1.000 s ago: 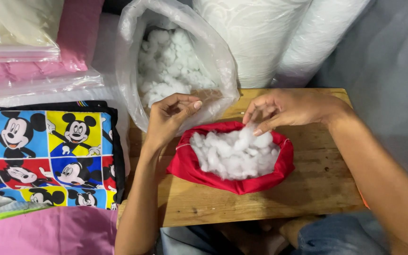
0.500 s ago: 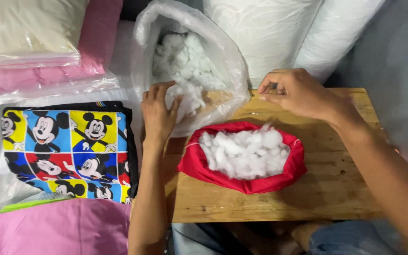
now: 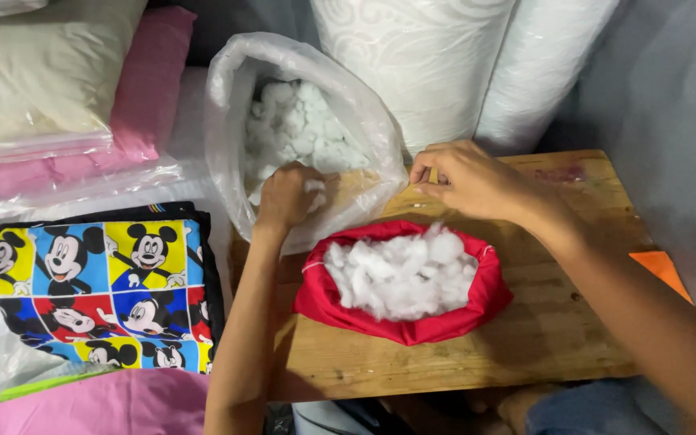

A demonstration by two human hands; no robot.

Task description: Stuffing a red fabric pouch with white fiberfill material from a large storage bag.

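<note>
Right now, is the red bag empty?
No, the red bag on the wooden table is full of white fluffy stuffing.

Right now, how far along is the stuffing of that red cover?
The red cover on the wooden table already brims with white stuffing. The left hand is inside the clear plastic bag, closed on a clump; the right hand pinches the bag's rim. The cover's mouth is open, unclosed; much stuffing remains bagged.
</note>
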